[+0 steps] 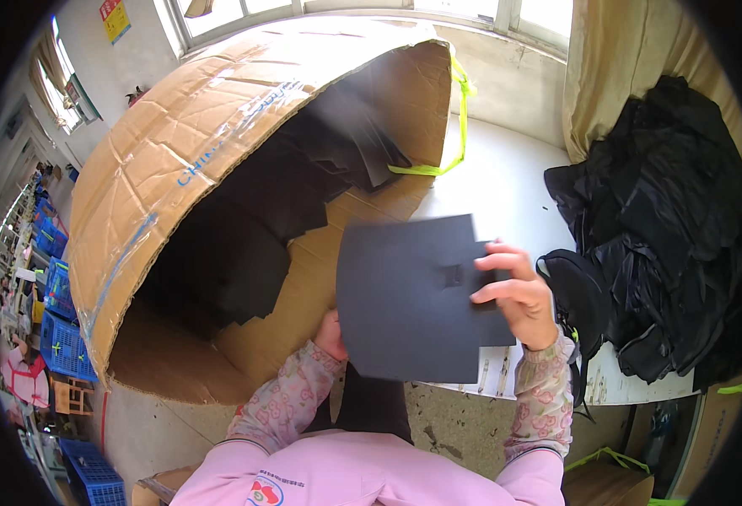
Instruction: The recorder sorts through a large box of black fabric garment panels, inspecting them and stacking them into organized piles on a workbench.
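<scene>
A flat black panel (409,295) with straight edges and a stepped right side is held up in front of me. My right hand (523,299) grips its right edge, with the fingers bent over the front face; the thumb is mostly hidden. My left hand (330,336) holds the lower left edge, and its fingers are largely hidden behind the panel. There may be a second black piece (496,325) behind it, showing along the right edge. Just beyond my hands, more black panels (228,228) lie piled inside a large cardboard box (194,118) tipped on its side.
A white table (506,181) runs beneath the box. At its right lies a heap of black fabric (666,228), with a black bag-like piece (578,295) in front. Yellow-green strapping (462,126) hangs from the box's edge. Blue crates (69,346) stand at far left, near another person (25,375).
</scene>
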The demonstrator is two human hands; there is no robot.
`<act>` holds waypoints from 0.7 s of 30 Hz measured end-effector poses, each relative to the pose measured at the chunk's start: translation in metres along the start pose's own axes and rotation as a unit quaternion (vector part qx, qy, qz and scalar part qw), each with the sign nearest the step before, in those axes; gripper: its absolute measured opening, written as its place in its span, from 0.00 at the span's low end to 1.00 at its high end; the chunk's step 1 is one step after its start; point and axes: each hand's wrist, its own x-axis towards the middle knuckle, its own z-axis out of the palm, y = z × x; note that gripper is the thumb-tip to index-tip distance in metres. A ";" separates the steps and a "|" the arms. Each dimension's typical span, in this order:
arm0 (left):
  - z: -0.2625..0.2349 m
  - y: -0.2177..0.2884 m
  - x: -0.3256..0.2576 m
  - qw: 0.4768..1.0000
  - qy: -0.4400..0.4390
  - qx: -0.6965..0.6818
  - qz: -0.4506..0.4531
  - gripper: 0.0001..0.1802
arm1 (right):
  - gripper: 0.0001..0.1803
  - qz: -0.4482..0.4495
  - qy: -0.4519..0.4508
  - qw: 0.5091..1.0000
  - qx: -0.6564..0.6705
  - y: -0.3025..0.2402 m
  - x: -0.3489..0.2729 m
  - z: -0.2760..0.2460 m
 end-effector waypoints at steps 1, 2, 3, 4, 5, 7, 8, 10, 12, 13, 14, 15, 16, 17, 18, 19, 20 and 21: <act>-0.001 0.000 0.000 0.999 0.025 0.022 -0.004 0.25 | 0.14 -0.002 -0.031 0.999 -0.028 0.007 -0.002 0.008; -0.002 0.000 -0.001 0.998 0.051 0.045 -0.008 0.26 | 0.16 -0.004 -0.062 0.997 -0.055 0.017 -0.005 0.017; 0.001 -0.001 -0.002 0.998 0.051 0.045 -0.007 0.26 | 0.18 -0.009 -0.067 0.994 -0.084 0.025 -0.009 0.027; 0.008 -0.002 -0.004 0.998 0.057 0.027 0.029 0.28 | 0.18 -0.009 -0.067 0.994 -0.084 0.030 -0.016 0.034; 0.015 -0.003 -0.006 0.996 0.063 0.008 0.065 0.30 | 0.18 -0.006 -0.076 0.991 -0.112 0.035 -0.023 0.041; 0.046 0.001 -0.007 0.998 0.013 -0.006 0.064 0.31 | 0.18 -0.023 -0.070 0.982 -0.176 0.037 -0.035 0.053; 0.054 0.002 -0.007 0.997 -0.038 -0.020 0.063 0.32 | 0.18 -0.021 -0.069 0.982 -0.176 0.035 -0.039 0.058; 0.030 0.004 -0.002 0.997 -0.042 -0.041 0.051 0.32 | 0.18 -0.037 -0.034 0.964 -0.260 0.028 -0.043 0.068; 0.012 0.000 0.000 0.996 -0.047 -0.063 0.035 0.31 | 0.17 -0.053 -0.013 0.960 -0.275 0.029 -0.046 0.075; 0.010 -0.002 0.000 0.998 -0.016 -0.042 0.035 0.30 | 0.16 -0.050 0.001 0.956 -0.288 0.030 -0.049 0.077; 0.008 -0.005 0.001 0.999 0.014 -0.022 0.034 0.29 | 0.15 -0.046 0.015 0.952 -0.301 0.031 -0.051 0.078; 0.005 -0.007 0.001 0.999 0.014 -0.021 0.033 0.29 | 0.15 -0.046 0.016 0.952 -0.301 0.032 -0.052 0.078; 0.003 -0.008 0.002 0.998 0.001 -0.052 0.019 0.30 | 0.15 -0.035 0.024 0.952 -0.304 0.033 -0.053 0.078; 0.000 -0.010 0.003 0.997 -0.011 -0.083 0.005 0.31 | 0.14 -0.024 0.032 0.951 -0.307 0.034 -0.054 0.078; 0.003 -0.010 0.002 0.997 -0.011 -0.082 0.004 0.31 | 0.14 -0.023 0.033 0.951 -0.307 0.035 -0.055 0.078; 0.008 -0.010 0.001 0.997 0.003 -0.074 0.005 0.31 | 0.14 -0.024 0.034 0.948 -0.315 0.036 -0.056 0.078; 0.010 -0.010 0.000 0.998 0.017 -0.067 0.006 0.31 | 0.14 -0.024 0.035 0.945 -0.324 0.036 -0.057 0.077; 0.007 -0.010 0.001 0.998 0.017 -0.066 0.006 0.31 | 0.14 -0.024 0.036 0.945 -0.324 0.035 -0.057 0.077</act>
